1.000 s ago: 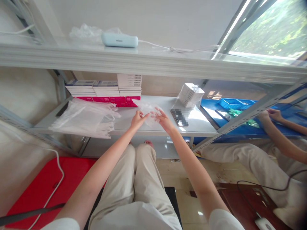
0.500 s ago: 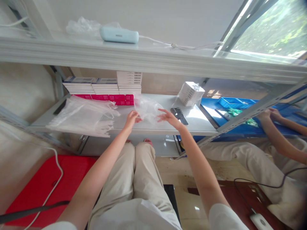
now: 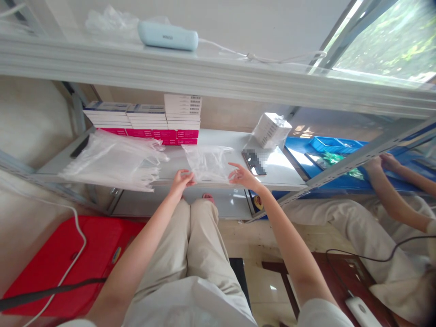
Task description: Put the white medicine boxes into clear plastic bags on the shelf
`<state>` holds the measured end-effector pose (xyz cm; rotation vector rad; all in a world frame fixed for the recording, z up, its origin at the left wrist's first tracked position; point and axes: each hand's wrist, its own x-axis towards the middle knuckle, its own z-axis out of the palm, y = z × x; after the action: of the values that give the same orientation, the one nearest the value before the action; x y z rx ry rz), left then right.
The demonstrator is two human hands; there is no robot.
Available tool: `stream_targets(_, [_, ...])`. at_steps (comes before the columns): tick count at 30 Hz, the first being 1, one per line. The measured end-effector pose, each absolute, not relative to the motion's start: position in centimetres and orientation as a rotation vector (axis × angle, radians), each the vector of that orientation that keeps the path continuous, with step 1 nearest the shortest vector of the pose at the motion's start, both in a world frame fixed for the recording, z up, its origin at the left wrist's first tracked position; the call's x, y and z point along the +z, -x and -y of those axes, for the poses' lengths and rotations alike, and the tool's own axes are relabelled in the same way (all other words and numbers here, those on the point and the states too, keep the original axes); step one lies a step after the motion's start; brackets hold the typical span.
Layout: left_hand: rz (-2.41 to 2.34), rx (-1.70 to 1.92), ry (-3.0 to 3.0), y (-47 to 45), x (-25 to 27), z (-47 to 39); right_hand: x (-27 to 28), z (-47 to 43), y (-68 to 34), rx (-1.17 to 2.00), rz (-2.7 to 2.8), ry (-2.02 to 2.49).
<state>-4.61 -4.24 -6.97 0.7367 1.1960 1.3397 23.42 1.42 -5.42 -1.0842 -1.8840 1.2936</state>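
Observation:
A clear plastic bag lies spread over the shelf's front part between my hands, its opening side towards me or away, I cannot tell which. My left hand pinches the bag's near left corner between thumb and fingers. At the near right corner, my right hand grips the film, with its index finger stretched out above. Left of the bag is a pile of flat clear plastic bags. Behind stand stacked white and pink small boxes. A phone lies to the right, near a plastic-wrapped block of boxes.
An upper shelf crosses in front, carrying a light blue device with a white cable. A slanted metal post stands at right. Beyond it, another person's hands are near a blue tray. A red stool is at lower left.
The crumpled bag has been flattened and drawn towards me onto the shelf's front. My right hand has come down and closed on its edge; my left hand has moved slightly left and nearer.

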Motion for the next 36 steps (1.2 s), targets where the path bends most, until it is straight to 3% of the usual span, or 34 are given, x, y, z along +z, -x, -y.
stream_targets(6, [-1.17,1.228,-0.761,4.8,-7.1,4.8,-4.8,-1.5,-22.2,1.172,1.933,1.099])
stream_targets(13, [-1.254,1.374,-0.698,6.3,-8.1,4.8,-5.6,-0.5,-22.7,1.247,1.903,0.994])
stream_targets(23, [-1.227,1.542,-0.712,8.1,-9.3,6.8,-8.0,0.3,-25.5,0.651,1.728,1.293])
stream_targets(31, [-1.256,1.471,-0.591,7.9,-11.7,8.6,-8.5,0.4,-27.9,1.025,1.505,1.384])
stream_targets(36, [-1.265,1.459,-0.592,7.4,-11.6,8.9,-7.9,0.9,-28.3,1.095,1.528,1.331])
